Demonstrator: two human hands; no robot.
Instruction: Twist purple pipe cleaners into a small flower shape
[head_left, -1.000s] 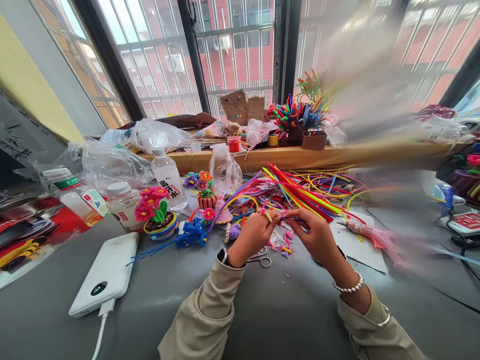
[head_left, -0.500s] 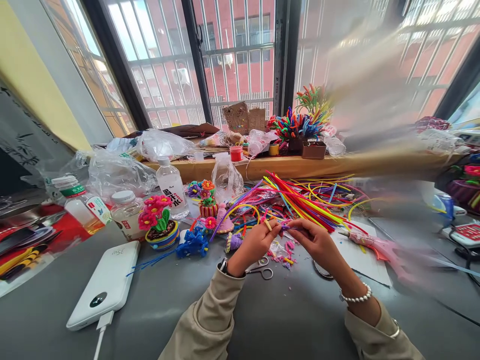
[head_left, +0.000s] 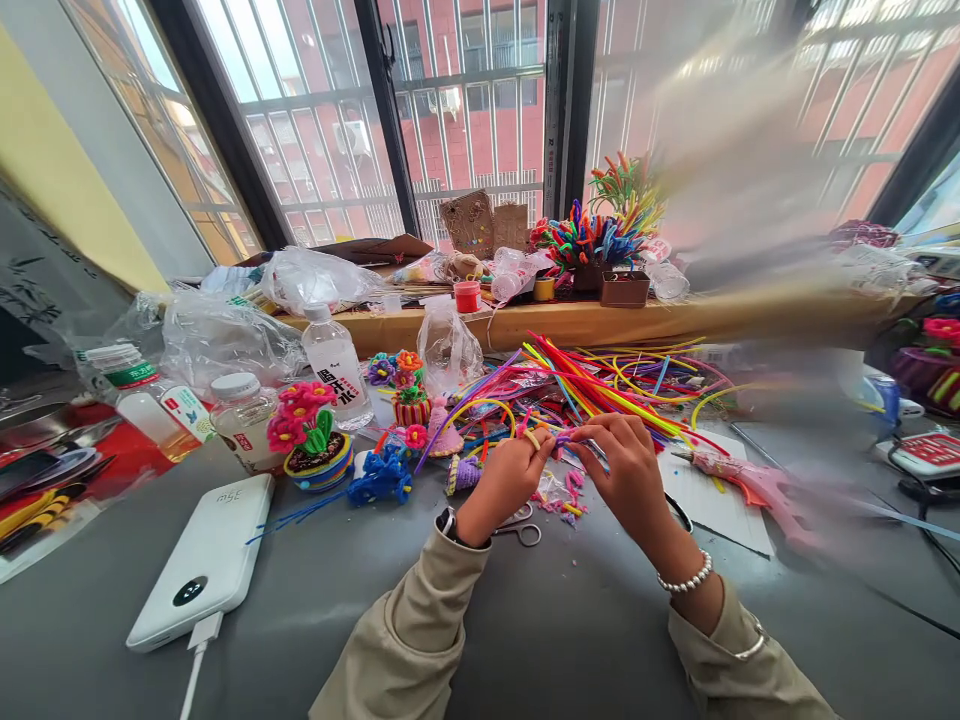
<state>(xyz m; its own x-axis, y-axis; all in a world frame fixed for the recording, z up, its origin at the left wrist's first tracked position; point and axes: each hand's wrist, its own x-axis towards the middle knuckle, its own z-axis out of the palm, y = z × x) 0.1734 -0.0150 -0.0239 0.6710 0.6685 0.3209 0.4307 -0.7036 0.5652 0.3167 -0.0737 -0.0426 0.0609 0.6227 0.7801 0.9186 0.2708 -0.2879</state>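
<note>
Passing the white power bank (head_left: 202,560), the flower pot (head_left: 321,468) and the blue bundle (head_left: 381,476) on the grey bench (head_left: 570,650), we reach the left hand (head_left: 510,478), fingers closed on a small purple strip (head_left: 562,440). Key relation: the strip sits between the two hands, off the left hand's fingertips, above the bench. Long axis looks roughly crosswise, left to right, but it's tiny and partly covered, so we can't be sure. Left hand has the firmer hold. Scissors (head_left: 529,534) lie below it, pink scraps (head_left: 570,495) between the wrists. Right hand (head_left: 626,475): fingertips at the strip's right end, thumb lower; whether it pinches, we can't tell. Neither hand is clearly nearer. Further right, well apart, a pink glue gun (head_left: 757,485).
</note>
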